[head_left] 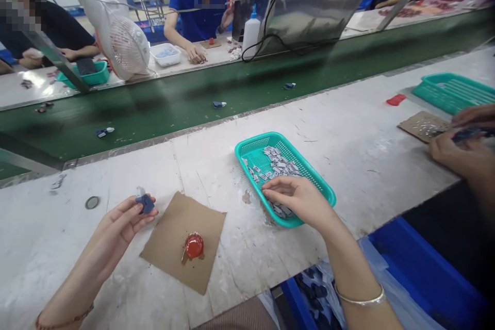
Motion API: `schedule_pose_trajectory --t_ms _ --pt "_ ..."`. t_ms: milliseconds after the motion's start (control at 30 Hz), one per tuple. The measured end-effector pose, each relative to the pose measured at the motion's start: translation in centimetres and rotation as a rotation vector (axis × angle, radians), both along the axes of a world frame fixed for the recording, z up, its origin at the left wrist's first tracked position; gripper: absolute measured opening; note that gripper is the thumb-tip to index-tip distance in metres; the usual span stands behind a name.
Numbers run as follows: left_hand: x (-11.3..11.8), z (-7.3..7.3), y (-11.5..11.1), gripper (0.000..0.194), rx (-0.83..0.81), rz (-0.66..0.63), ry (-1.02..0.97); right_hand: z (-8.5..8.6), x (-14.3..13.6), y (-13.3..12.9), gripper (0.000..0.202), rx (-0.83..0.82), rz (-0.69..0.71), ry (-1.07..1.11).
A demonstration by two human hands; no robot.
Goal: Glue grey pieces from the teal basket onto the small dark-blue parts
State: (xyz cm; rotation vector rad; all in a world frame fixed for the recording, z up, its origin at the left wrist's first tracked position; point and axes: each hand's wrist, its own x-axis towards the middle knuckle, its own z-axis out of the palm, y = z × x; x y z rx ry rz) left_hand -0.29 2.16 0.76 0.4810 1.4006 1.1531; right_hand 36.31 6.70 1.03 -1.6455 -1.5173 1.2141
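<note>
The navy piece with a pale tip is held above the left of the surface by the left hand, its grip narrowed on the body between thumb and fingers. It looks light and fairly stiff, so the broader navy body seems the better place to hold, sparing the thin tip. The right hand reaches over the near left rim of the green basket, its grip narrow; whether it pinches anything, I cannot tell. Inside the basket lie many small grey-and-white pieces, probably flat, light and fiddly to separate. Between the hands, a glossy red pot sits on cardboard, its contents unclear. Below the near edge, a blue bin holds dark blue pieces.
</note>
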Motion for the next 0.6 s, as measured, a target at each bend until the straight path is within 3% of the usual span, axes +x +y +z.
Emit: schedule_pose_trajectory --t_ms 133,200,300,400,600 --pt "0.5 0.2 -3.6 0.03 -0.012 0.054 -0.008 0.3 -1.0 -1.3 0.028 0.198 -0.103 0.037" --pt "1.3 0.2 -5.2 0.029 0.008 0.071 -0.015 0.3 -2.0 -2.7 0.025 0.328 -0.069 -0.044" --pt "2.4 -0.2 -7.1 0.029 -0.009 0.087 -0.045 -0.3 -3.9 -4.9 0.017 0.525 0.211 -0.284" --pt "3.2 -1.0 -8.5 0.03 -0.025 0.051 -0.069 -1.7 -5.4 -6.3 0.027 0.674 0.514 -0.508" --pt "4.0 -1.6 -9.8 0.029 0.011 -0.001 -0.002 -3.4 -5.7 -7.2 0.035 0.779 0.735 -0.667"
